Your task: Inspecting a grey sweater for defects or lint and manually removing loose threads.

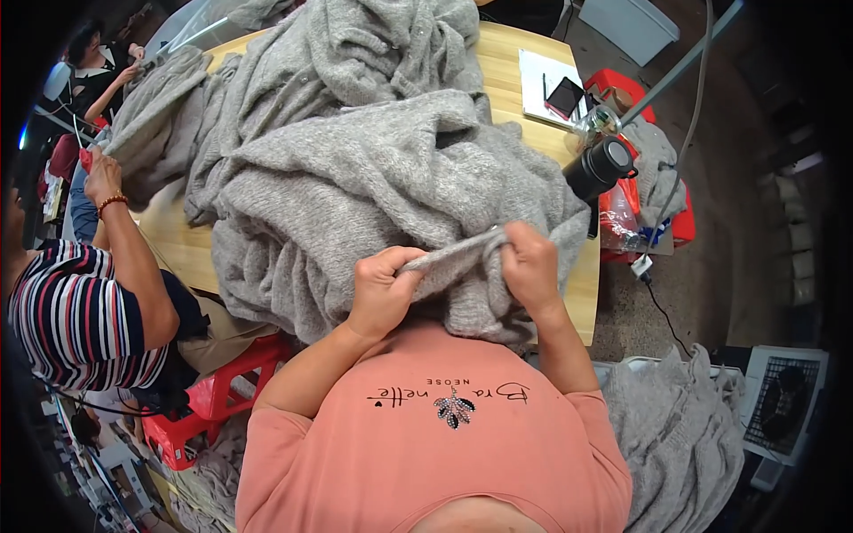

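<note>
Set apart, the left hand (382, 286) and slightly farther-forward right hand (530, 265) each pinch grey knit fabric (449, 259) in a narrow grip.

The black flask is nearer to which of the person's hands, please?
Right. The right hand, holding grey cloth, is below and left of the black flask in the picture; the left hand, holding it too, is farther left.

Knitwear workshop.
Grey knits (302, 191) heaped across worktable (508, 75), co-workers (84, 306) at left, red plastic stool (211, 401), second knit pile (680, 435).
</note>
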The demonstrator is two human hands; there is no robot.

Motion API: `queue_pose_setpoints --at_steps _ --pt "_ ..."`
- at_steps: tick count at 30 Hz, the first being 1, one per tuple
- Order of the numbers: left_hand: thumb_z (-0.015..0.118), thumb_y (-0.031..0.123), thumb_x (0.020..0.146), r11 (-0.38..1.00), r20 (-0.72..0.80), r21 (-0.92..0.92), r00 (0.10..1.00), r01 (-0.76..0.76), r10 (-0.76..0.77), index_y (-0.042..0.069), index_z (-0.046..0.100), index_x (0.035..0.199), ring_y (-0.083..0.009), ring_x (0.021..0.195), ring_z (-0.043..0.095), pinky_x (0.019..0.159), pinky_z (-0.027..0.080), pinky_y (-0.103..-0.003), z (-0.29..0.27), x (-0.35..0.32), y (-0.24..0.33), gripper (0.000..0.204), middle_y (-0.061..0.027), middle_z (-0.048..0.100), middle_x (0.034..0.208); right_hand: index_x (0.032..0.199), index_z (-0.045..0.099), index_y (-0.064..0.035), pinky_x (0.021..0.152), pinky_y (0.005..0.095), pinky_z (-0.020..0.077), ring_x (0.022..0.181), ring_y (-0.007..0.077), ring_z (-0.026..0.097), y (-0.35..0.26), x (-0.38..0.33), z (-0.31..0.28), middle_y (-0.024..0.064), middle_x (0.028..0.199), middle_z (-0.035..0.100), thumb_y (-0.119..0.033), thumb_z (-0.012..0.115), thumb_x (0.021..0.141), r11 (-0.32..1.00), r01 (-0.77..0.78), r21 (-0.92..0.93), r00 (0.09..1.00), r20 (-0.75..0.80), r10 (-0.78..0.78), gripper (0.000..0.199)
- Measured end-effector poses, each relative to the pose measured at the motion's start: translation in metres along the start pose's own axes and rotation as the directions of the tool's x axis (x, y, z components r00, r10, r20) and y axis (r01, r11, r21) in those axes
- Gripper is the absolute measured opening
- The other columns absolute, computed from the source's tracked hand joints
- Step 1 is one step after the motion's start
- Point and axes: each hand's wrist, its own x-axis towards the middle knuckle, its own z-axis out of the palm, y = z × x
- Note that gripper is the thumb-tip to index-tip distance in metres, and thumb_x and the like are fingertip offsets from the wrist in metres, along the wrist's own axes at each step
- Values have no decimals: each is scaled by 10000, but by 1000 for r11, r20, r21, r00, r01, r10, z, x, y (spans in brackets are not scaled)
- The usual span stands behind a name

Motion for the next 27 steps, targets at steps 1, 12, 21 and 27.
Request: queue_pose_setpoints --at_steps 1,12,21,27 --pt "579 -27 738 995 27 -78 998 61 -59 -5 650 823 -69 617 539 544 425 -211 1 1 2 113 -36 622 694 873 559 -2 683 385 440 790 322 581 -3 -4 -3 159 837 601 48 459 669 993 -96 -72 981 161 106 233" --pt "594 -10 715 976 164 -162 979 148 -122 -1 608 738 -9 548 453 459 374 -181 2 1 24 29 27 561 616 775 556 -17 632 331 369 663 233 532 -47 -2 0 82 713 544 24 586 675 873 296 387 941 38 -335 112" --pt "592 15 784 901 238 -349 955 256 -179 -17 636 804 -38 604 510 513 404 -186 -13 2 18 58 -4 607 696 828 573 -22 677 340 420 763 272 551 -41 -4 6 123 845 579 -45 641 671 904 284 319 955 -173 -239 173" --pt "580 -27 748 847 90 -500 983 182 -159 -20 634 795 -38 634 453 571 352 -187 -18 16 9 72 2 569 719 834 574 15 693 330 443 775 298 569 43 -34 -10 132 823 593 11 584 616 974 -45 221 984 176 6 218"
